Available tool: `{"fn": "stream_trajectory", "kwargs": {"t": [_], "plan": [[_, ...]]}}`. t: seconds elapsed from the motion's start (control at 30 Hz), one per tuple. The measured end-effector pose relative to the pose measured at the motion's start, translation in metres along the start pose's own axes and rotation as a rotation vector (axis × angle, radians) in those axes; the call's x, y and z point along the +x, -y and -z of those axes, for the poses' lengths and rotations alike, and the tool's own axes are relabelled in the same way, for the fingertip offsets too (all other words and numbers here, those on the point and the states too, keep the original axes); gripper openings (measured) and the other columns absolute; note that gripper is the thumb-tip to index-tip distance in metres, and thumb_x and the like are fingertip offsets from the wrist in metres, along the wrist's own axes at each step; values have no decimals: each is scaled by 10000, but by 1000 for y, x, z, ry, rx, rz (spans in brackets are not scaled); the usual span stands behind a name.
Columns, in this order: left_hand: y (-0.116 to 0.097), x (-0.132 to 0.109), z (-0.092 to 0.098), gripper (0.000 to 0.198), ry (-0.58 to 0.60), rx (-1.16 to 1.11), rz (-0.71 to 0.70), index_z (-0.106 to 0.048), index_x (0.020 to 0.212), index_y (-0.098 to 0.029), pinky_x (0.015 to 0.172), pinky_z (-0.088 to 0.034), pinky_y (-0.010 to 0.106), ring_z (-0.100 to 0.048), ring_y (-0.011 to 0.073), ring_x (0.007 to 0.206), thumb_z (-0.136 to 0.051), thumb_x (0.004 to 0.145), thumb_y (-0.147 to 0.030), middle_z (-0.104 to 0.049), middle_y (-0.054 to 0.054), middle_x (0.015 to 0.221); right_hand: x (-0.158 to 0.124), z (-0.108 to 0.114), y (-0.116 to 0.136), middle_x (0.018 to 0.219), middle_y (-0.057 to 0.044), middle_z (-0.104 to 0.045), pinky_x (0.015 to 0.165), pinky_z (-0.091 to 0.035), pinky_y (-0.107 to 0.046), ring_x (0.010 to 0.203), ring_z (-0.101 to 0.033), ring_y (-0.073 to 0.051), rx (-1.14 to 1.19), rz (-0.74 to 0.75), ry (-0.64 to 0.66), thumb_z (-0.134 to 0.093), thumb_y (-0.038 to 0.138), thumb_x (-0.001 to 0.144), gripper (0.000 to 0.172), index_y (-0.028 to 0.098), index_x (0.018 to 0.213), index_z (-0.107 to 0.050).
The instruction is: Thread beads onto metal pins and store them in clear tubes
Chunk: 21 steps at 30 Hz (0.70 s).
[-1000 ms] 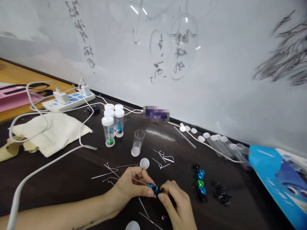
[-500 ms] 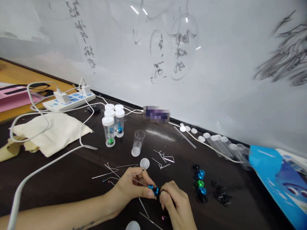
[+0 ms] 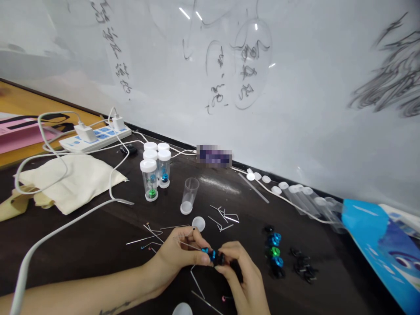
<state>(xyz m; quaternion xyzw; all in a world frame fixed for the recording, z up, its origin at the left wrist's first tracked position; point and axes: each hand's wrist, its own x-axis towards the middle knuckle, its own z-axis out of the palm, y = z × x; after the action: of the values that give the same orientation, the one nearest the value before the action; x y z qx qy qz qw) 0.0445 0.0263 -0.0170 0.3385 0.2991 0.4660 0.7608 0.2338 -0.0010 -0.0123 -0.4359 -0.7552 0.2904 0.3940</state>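
My left hand [image 3: 179, 256] pinches a thin metal pin with a small blue bead [image 3: 210, 253] on it, low over the dark table [image 3: 82, 236]. My right hand [image 3: 241, 278] is closed on a small black piece [image 3: 219, 259] that it presses against the blue bead. Several loose pins [image 3: 154, 236] lie just left of my hands. A row of blue, green and black beads [image 3: 274, 253] lies to the right. An open clear vial [image 3: 188, 195] stands beyond my hands, its white cap [image 3: 198, 223] beside it.
Several capped vials [image 3: 154, 168] with beads stand at centre left. A cream cloth [image 3: 70, 181], white cables [image 3: 49, 232] and a power strip [image 3: 95, 135] fill the left. Empty tubes and caps [image 3: 295, 192] line the whiteboard [image 3: 295, 109]. A blue bag [image 3: 383, 245] lies at right.
My hands have lifted slightly and come closer together; the black piece now sits against the blue bead on the pin.
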Motion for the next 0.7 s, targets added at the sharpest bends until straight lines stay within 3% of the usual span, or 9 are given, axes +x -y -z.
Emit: {"fn": "stream_trajectory", "kwargs": {"t": [0.27, 0.37, 0.5, 0.6, 0.63, 0.7], "plan": [[-3, -3, -2, 232, 23, 43, 48, -687, 698, -135, 643, -510, 237, -683, 145, 641, -874, 564, -105, -746, 29, 685, 0, 1, 2, 637, 2, -509, 640, -380, -282, 659, -487, -170, -70, -6, 45, -344, 308, 1004, 365, 209, 674, -465], [-1, -2, 0, 226, 25, 41, 38, -685, 704, -137, 647, -502, 233, -684, 146, 653, -869, 576, -102, -750, 32, 699, 1, 1, 3, 675, -1, -527, 638, -392, -277, 679, -496, -172, -82, 15, 34, -394, 284, 987, 298, 212, 712, -482], [1, 0, 1, 210, 4, 24, 1, -683, 699, -137, 630, -474, 196, -658, 109, 631, -862, 594, -106, -740, 14, 683, 1, 1, 2, 777, 1, -558, 663, -440, -255, 746, -541, -171, -75, 47, -31, -512, 183, 924, 61, 230, 923, -550], [1, -1, 1, 217, -4, 36, 4, -684, 705, -137, 623, -466, 191, -651, 105, 633, -866, 589, -115, -735, 10, 679, 0, 0, 2, 773, 6, -552, 662, -454, -247, 742, -550, -167, -73, 68, -60, -520, 179, 921, 91, 236, 982, -555], [0, -1, 0, 219, -1, 36, 9, -684, 707, -137, 626, -470, 196, -655, 110, 635, -867, 588, -118, -735, 12, 681, 0, 0, 2, 765, 3, -551, 650, -451, -249, 733, -549, -168, -80, 54, -50, -512, 210, 933, 52, 230, 953, -556], [0, -2, 0, 219, 7, 33, 22, -684, 710, -136, 637, -485, 212, -668, 125, 644, -866, 589, -121, -739, 19, 691, 0, 0, 2, 731, -2, -546, 621, -434, -256, 708, -538, -172, -96, 18, -14, -468, 307, 965, 169, 218, 842, -541]]}}
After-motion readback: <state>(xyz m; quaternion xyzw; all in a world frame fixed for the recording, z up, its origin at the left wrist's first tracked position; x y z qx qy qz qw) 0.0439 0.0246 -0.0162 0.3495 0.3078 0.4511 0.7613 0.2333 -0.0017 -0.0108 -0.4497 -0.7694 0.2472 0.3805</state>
